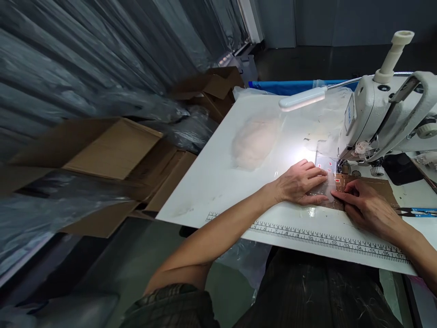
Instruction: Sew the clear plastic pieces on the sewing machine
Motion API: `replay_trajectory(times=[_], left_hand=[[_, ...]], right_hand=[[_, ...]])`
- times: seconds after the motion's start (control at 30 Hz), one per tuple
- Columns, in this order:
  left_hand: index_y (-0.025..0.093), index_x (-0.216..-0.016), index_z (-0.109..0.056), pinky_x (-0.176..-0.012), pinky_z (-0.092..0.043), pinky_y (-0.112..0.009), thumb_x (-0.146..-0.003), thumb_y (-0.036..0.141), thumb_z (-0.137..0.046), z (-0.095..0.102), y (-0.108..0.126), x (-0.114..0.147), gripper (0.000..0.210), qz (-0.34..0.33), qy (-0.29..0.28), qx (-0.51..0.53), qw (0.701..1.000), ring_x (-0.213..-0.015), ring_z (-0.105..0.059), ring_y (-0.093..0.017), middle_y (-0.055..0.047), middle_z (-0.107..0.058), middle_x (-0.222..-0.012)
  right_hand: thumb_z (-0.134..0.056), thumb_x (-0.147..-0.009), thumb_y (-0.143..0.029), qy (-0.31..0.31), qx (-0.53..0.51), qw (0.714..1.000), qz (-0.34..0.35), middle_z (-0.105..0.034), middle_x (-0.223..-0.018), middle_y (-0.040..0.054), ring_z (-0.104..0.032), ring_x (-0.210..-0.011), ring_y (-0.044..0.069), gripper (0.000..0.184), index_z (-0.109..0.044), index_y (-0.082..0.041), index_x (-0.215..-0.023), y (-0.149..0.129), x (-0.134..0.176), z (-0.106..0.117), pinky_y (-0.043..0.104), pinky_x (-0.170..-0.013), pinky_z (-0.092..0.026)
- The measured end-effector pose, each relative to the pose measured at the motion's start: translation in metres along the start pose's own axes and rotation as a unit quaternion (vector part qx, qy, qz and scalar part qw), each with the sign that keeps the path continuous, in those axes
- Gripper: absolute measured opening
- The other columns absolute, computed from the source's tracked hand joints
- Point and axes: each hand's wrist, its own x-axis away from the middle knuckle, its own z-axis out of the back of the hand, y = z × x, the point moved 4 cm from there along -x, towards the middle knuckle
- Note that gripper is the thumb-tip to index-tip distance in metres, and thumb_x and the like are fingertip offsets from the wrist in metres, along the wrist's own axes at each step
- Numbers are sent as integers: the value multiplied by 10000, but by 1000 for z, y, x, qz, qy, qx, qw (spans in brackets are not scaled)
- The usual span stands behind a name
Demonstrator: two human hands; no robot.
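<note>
My left hand (pixel 300 184) lies flat with its fingers stretched out, pressing on a thin clear piece with small red marks (pixel 329 182) on the white sewing table (pixel 218 182). The piece reaches up to the needle area of a white sewing machine (pixel 365 109). Beside it, my right hand (pixel 370 205) points its index finger onto the piece's right edge, with the other fingers bent. Under my right hand is a flat brown sheet (pixel 384 187), partly covered. Blue-handled scissors or snips (pixel 419 212) lie right of that hand.
A printed ruler scale (pixel 307 238) runs along the table's front edge. A white lamp on a bendable neck (pixel 303 99) lights the needle area. Open cardboard boxes (pixel 112 146) with clear plastic stand on the left. A black flat item (pixel 402 168) rests beside the machine.
</note>
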Motion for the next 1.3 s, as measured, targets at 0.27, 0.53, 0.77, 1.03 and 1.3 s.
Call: replay_trajectory(times=[0.27, 0.53, 0.77, 1.03, 1.3], left_hand=[[130, -1037, -633, -776, -502, -361, -992, 515, -410, -8, 0, 2, 447, 10, -16, 52, 998, -856, -613, -197, -113, -706, -983], [139, -988, -617, -790, -513, -341, -987, 502, -423, -9, -1, 4, 412, 15, -7, 51, 999, -857, -604, -190, -107, -682, -943], [105, -1236, -537, -759, -477, -349, -999, 599, -315, -10, 2, 0, 591, 38, -41, 16, 998, -800, -539, -197, -110, -631, -951], [106, -1157, -614, -772, -403, -357, -1036, 500, -261, -6, 9, -14, 543, 58, -109, -58, 991, -874, -527, -217, -143, -616, -1139], [101, -1206, -621, -783, -383, -369, -1021, 488, -350, -5, -7, -29, 506, 7, -194, -66, 979, -918, -552, -232, -149, -600, -1286]], right_hand=[[-468, -914, -202, 3, 5, 1000, 7, -609, -978, 96, -603, -809, 193, 371, -693, -264, -1203, -2, -1, 3, 318, -646, -534], [-473, -915, -202, 8, 2, 1000, 7, -607, -969, 90, -599, -802, 188, 371, -688, -269, -1210, -2, -1, 2, 320, -661, -538], [-448, -932, -224, 1, -1, 1000, 8, -605, -988, 105, -599, -825, 205, 371, -678, -252, -1221, -1, -1, 2, 346, -680, -546], [-462, -920, -204, 13, -9, 1000, -11, -592, -992, 107, -592, -870, 220, 370, -679, -259, -1214, -3, 1, 0, 376, -731, -553], [-472, -932, -228, 53, -33, 997, -42, -571, -1070, 119, -535, -1003, 272, 355, -683, -285, -1211, 7, -4, -5, 480, -872, -532]])
